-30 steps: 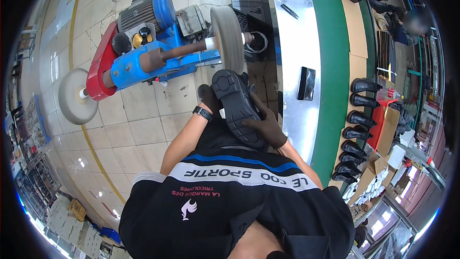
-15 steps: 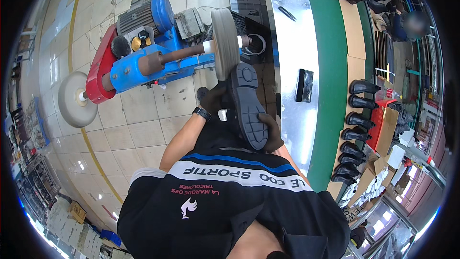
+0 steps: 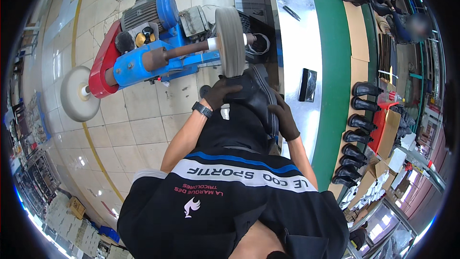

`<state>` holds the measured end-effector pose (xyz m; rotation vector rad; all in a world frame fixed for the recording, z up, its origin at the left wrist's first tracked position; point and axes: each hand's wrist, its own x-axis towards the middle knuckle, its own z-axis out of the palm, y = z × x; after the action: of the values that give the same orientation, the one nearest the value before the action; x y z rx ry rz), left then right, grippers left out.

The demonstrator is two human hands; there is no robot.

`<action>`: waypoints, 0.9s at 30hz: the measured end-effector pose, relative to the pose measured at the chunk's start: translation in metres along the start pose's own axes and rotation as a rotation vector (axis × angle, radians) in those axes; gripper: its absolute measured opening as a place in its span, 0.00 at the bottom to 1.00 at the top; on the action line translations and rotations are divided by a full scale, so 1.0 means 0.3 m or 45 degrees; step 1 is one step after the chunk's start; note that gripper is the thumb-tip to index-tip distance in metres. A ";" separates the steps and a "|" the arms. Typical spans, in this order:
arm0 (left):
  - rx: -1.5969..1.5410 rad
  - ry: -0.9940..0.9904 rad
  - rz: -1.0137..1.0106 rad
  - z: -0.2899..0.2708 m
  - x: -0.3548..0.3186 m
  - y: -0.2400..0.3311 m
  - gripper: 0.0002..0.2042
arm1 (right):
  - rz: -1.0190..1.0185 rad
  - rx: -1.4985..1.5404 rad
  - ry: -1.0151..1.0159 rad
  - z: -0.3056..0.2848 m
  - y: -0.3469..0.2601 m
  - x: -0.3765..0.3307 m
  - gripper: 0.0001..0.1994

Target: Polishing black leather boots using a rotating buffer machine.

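Note:
Both of my dark-gloved hands grip a black leather boot [image 3: 252,91] just below the spinning-type buffing wheel [image 3: 231,43]. The boot lies tipped on its side, its thick ridged sole edge facing right. My left hand [image 3: 223,94], with a watch on the wrist, is closed on the upper at the boot's left side. My right hand [image 3: 286,119] wraps the sole edge near the lower right end. The boot's far end meets the wheel's lower rim; whether they truly touch is hard to tell.
A blue machine with a motor [image 3: 146,13], red belt guard [image 3: 104,60] and second pale wheel [image 3: 79,93] stands at left. To the right, a metal-topped bench [image 3: 299,43] carries a black block [image 3: 307,85] and a pen-like tool [image 3: 291,13]. Several black boots [image 3: 357,136] line a shelf; a person [image 3: 407,26] is beyond.
The boot has turned from sole facing up to lying on its side, upper toward the wheel. My right hand has moved right and up along the sole edge; my left hand now shows on the upper.

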<state>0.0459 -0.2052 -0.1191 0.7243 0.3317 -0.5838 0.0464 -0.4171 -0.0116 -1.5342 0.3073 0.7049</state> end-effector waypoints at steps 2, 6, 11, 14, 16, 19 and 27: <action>-0.022 0.015 0.011 -0.011 -0.014 0.001 0.19 | 0.019 -0.022 -0.025 -0.003 0.014 0.016 0.31; 0.370 0.001 0.225 -0.019 -0.028 0.032 0.16 | -0.058 -0.148 -0.021 0.025 0.011 0.024 0.31; 0.706 0.054 0.421 -0.204 -0.072 -0.060 0.12 | -0.198 -0.169 -0.073 0.076 0.099 0.014 0.30; 0.687 0.141 0.267 -0.167 -0.074 0.023 0.10 | -0.041 0.154 -0.045 0.130 0.125 0.089 0.27; 0.584 0.224 0.087 -0.180 -0.064 0.050 0.11 | 0.163 0.457 -0.037 0.185 0.093 0.107 0.24; 1.167 0.005 0.433 -0.206 -0.018 0.109 0.11 | 0.210 0.793 -0.138 0.207 0.121 0.215 0.24; 1.288 0.127 0.326 -0.516 0.122 0.046 0.13 | 0.480 0.989 -0.103 0.300 0.194 0.386 0.24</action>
<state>0.0702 -0.1024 -0.2387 1.7442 0.0050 -0.4490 0.0794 -0.3105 -0.1232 -0.7104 0.7253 0.8099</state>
